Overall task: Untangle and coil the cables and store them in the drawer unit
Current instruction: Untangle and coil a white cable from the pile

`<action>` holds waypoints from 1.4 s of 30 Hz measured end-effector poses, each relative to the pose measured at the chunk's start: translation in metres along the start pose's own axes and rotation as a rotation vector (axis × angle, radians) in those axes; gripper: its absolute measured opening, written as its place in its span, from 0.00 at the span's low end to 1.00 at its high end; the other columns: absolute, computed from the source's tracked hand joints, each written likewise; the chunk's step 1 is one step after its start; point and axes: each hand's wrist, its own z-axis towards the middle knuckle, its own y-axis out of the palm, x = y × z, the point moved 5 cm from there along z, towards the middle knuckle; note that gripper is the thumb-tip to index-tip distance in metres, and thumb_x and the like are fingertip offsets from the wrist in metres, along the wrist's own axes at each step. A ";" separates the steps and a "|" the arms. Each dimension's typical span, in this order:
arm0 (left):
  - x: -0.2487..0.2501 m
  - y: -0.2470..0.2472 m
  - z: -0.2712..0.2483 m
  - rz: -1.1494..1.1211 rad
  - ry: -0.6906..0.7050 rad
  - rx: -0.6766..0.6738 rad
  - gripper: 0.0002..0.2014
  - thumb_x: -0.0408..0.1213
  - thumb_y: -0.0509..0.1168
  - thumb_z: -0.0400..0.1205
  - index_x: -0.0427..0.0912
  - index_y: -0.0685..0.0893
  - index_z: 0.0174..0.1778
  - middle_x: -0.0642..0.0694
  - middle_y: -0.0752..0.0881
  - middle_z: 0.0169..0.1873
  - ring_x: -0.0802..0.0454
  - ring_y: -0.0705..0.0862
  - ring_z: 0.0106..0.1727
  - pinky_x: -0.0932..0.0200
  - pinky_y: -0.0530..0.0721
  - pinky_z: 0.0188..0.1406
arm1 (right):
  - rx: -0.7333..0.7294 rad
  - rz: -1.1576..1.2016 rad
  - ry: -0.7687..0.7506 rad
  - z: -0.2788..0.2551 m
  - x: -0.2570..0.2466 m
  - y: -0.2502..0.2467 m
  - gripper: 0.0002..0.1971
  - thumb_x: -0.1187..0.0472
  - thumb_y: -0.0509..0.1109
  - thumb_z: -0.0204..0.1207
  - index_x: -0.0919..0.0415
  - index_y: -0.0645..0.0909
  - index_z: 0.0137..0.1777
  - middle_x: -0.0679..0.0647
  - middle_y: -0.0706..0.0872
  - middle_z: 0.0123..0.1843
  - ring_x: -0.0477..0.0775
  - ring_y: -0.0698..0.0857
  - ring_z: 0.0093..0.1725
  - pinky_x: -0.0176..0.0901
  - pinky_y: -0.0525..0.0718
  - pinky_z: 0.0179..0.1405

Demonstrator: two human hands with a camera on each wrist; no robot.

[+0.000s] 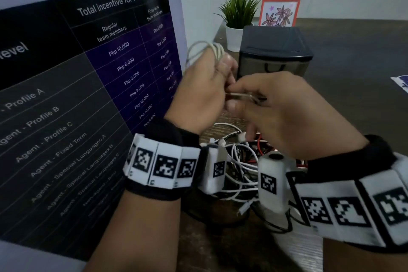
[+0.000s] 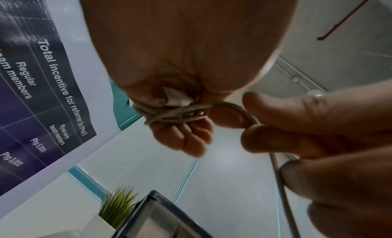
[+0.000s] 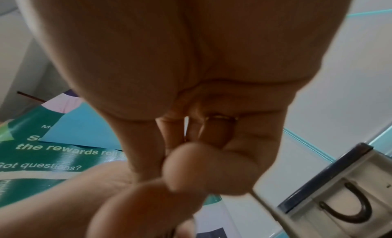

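Left hand [image 1: 199, 95] and right hand [image 1: 293, 117], bare, seen from the head camera. Each wrist carries a black fabric cuff, over which runs a band of white rectangular panels, each printed with a black-and-white square fiducial marker. The left wristband [image 1: 161, 165] lies at centre frame and shows three full panels; the right wristband [image 1: 357, 205], at lower right, shows three larger panels. On the inner side of each band sits a white, rounded camera housing bearing a smaller marker: the left housing [image 1: 215, 170] and the right housing [image 1: 273, 183], the latter with a dark round opening on top. A thin black cable loops beneath the right housing. A ring [image 3: 221, 118] shows on one right finger.
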 end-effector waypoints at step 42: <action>0.010 0.015 -0.007 -0.557 -0.199 -0.174 0.24 0.46 0.54 0.90 0.41 0.73 0.28 0.46 0.74 0.22 0.53 0.74 0.20 0.64 0.74 0.19 | 0.384 0.094 -0.122 0.000 0.008 -0.028 0.06 0.57 0.70 0.82 0.44 0.86 0.47 0.36 0.89 0.38 0.42 0.88 0.39 0.28 0.81 0.37</action>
